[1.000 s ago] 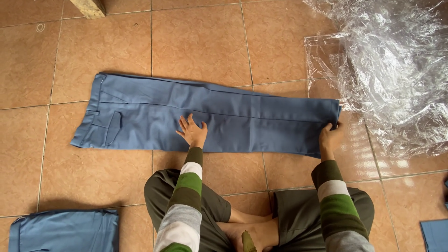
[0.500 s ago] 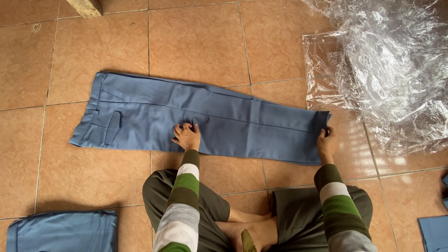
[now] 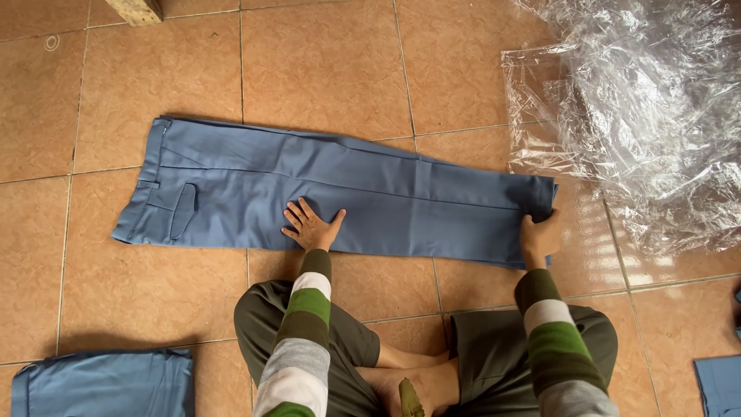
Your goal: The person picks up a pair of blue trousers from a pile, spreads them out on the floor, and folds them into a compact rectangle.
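Observation:
A pair of blue trousers [image 3: 324,189] lies flat on the tiled floor, waistband to the left, leg ends to the right. My left hand [image 3: 310,225] rests flat on the lower middle of the trousers with fingers spread. At the leg ends, my right hand [image 3: 539,234] pinches the hem, which is lifted slightly and folded a little inward. Both arms wear green, grey and white striped sleeves. I sit cross-legged just below the trousers.
A heap of clear plastic bags [image 3: 648,116] lies at the right, touching the leg ends. Folded blue fabric [image 3: 104,384] sits at the bottom left, another blue piece [image 3: 722,382] at the bottom right. A wooden block [image 3: 135,9] pokes in at the top.
My right hand has drawn the leg hem leftward, away from the plastic. My left hand has opened flat on the trousers after being bunched.

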